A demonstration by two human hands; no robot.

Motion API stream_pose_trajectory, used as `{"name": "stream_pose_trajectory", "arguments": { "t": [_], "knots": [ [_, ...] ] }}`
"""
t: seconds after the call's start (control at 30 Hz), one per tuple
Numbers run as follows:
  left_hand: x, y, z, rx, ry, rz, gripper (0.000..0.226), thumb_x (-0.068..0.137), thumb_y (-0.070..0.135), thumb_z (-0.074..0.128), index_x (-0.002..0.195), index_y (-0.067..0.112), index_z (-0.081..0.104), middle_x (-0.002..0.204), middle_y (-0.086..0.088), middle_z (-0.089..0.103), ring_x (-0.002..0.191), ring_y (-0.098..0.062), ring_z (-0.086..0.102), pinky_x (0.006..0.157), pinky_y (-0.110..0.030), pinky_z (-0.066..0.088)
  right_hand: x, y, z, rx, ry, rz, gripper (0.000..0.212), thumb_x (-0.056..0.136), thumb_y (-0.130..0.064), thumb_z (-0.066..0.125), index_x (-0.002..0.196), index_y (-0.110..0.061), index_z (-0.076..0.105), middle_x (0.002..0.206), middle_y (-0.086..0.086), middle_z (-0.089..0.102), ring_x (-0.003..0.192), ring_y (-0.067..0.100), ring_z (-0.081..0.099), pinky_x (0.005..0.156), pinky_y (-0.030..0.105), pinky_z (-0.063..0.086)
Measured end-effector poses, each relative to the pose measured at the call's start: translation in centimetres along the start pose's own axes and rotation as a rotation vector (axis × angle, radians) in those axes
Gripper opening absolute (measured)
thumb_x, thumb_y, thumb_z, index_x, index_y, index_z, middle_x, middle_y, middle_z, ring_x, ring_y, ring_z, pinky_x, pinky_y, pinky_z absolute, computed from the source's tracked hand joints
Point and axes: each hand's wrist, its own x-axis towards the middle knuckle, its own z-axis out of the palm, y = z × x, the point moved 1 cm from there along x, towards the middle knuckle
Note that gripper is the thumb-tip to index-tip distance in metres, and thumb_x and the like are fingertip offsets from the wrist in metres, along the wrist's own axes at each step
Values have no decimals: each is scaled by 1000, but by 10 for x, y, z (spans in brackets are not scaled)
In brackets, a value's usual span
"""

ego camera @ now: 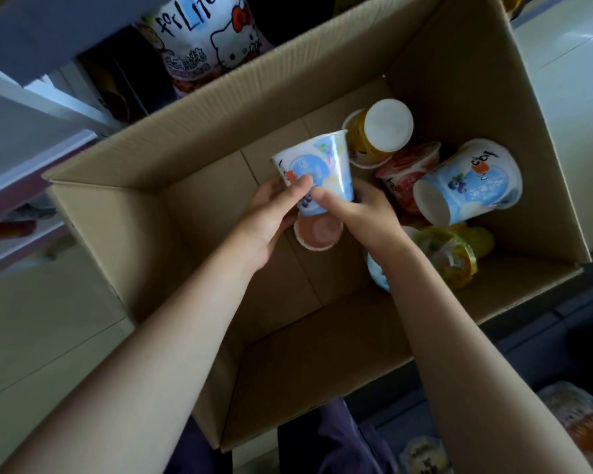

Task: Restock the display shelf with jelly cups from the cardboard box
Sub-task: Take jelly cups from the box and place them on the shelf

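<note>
Holding blue jelly cup point(314, 172) between left hand point(271, 213) and right hand point(363, 213) above cardboard box point(172, 159); cup tilted, mouth far-right; shelf point(31, 155) far-left, left hand nearer.

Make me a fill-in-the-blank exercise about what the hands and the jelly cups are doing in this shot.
1. Both hands, left hand and right hand, hold one ____ jelly cup.
2. The loose cups lie inside a ____ box.
3. The yellow cup lies at the box's far side with its white ____ facing the camera.

Missing words: blue; cardboard; base
</note>
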Motion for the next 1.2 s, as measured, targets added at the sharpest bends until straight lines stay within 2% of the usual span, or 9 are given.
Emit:
{"name": "stream_pose_trajectory", "arguments": {
  "t": [0.1, 0.23, 0.37, 0.5, 0.67, 0.83, 0.93, 1.07, 1.2],
  "knots": [
    [-12, 12, 2, -45, 49, 10, 40, 70, 31, 77, 106, 19, 65, 96, 2, 77, 91, -13, 73, 73, -24, 56, -21, -13, 12, -179, -109, -70, 42, 74, -41, 84, 104, -15, 72, 93, 2, 76, 85, 13, 72, 76, 31, 57],
    [-26, 17, -25, -4, 288, 68, 60, 59, 36, 86, 113, 23, 65, 104, 5, 76, 99, -12, 72, 91, -37, 57, -28, -5, 17, -422, -23, -98, 43, 79, -38, 81, 118, -23, 69, 109, -8, 65, 103, 7, 60, 87, 25, 50],
    [-41, 9, -57, -5, 436, 41, 78, 50, 42, 90, 122, 28, 62, 112, 6, 74, 104, -12, 70, 98, -47, 54, -23, 6, 19, -519, 100, 90, 40, 84, -20, 72, 123, -27, 64, 129, 4, 47, 106, 18, 53, 78, 24, 40],
    [-49, 1, -66, 40, 429, 1, 81, 49, 46, 91, 122, 28, 61, 112, 6, 74, 104, -13, 71, 97, -46, 54, -14, 4, 31, -592, 35, 166, 34, 92, -24, 62, 126, -22, 61, 119, 0, 47, 112, 23, 54, 92, 27, 43],
    [-54, 0, -64, 58, 381, 25, 86, 50, 45, 92, 127, 23, 58, 112, 5, 74, 101, -12, 72, 95, -42, 56, -30, 12, 36, -339, 274, 92, 27, 85, -24, 66, 112, -26, 67, 107, -6, 62, 97, 16, 59, 70, 25, 48],
    [-72, 10, -64, 66, 283, 121, 75, 56, 40, 90, 123, 18, 62, 110, 1, 75, 100, -14, 72, 92, -39, 58, -69, 6, 59, 95, 468, 20, 28, 83, -20, 67, 111, -24, 64, 109, -4, 63, 99, 13, 66, 76, 31, 61],
    [-90, 17, -69, 55, 225, 215, 65, 61, 36, 89, 118, 14, 65, 108, -1, 75, 100, -17, 72, 90, -37, 58, -91, -5, 86, 253, 475, -6, 28, 86, -17, 68, 113, -23, 61, 107, -3, 63, 87, 6, 70, 83, 37, 61],
    [-131, 32, -84, -31, 194, 266, 78, 56, 45, 86, 123, 11, 63, 111, -5, 75, 102, -21, 72, 91, -41, 58, -133, -24, 139, 372, 480, -18, 37, 87, -17, 71, 121, -21, 57, 114, 2, 65, 102, 14, 68, 87, 31, 59],
    [-200, 70, -114, -26, 116, 335, 60, 66, 41, 83, 116, 14, 65, 111, -5, 74, 103, -20, 71, 85, -36, 59, -193, -54, 182, 430, 356, -72, 55, 84, -22, 75, 133, -18, 51, 122, 6, 65, 107, 18, 69, 93, 40, 57]
  ]
}}
